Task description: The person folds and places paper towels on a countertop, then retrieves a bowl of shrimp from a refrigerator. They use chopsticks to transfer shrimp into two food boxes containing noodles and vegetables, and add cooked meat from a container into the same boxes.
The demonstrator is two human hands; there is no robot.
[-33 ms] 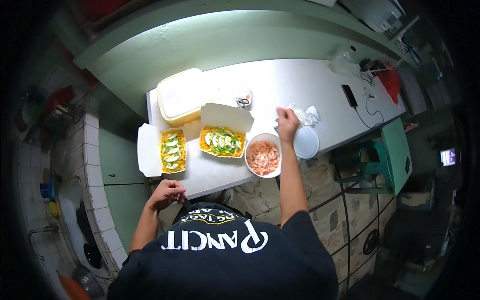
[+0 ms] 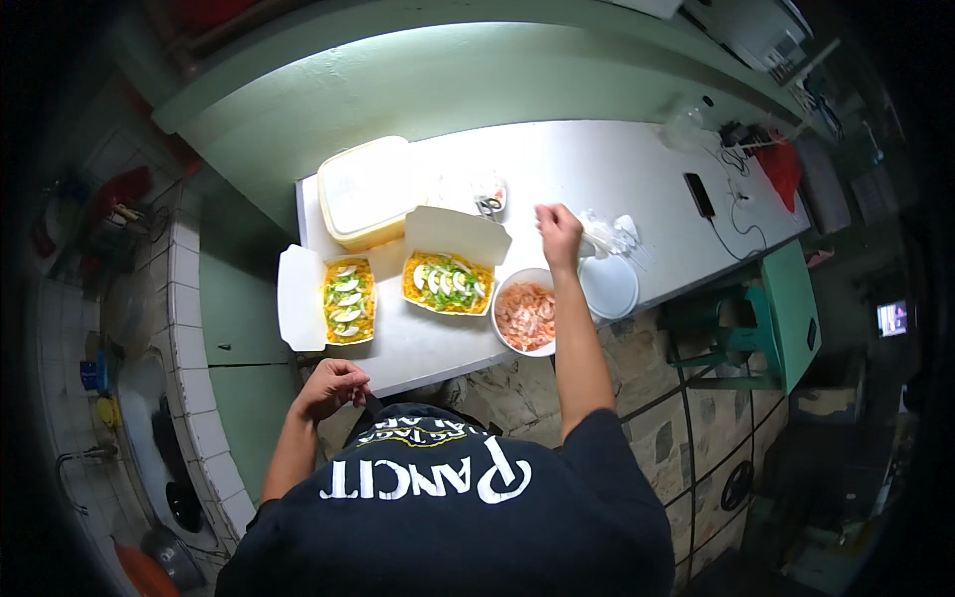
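My right hand (image 2: 559, 235) is closed in the air just beyond a white tub (image 2: 503, 338) of peeled pink shrimp (image 2: 524, 312). Whatever its fingers may hold is hidden. At the table's near left edge my left hand (image 2: 332, 386) is also closed, fingers curled together; I cannot see anything in it. Two open paper boxes hold orange noodles topped with sliced egg and chopped greens: the left box (image 2: 301, 298) stands nearest my left hand, the middle box (image 2: 458, 231) beside the tub. Right of my forearm lies a pale round lid (image 2: 610, 288).
Behind the boxes stands a yellow lidded container (image 2: 370, 189). Scissors (image 2: 488, 206) lie near a small pack. Crumpled clear plastic (image 2: 614, 234) is beyond the lid. A phone (image 2: 698, 195) with a cable lies farther right. A green stool (image 2: 748, 333) stands right, a tiled sink (image 2: 149, 408) left.
My right hand has moved a little to the left and away from me, off the crumpled plastic. My left hand keeps its place.
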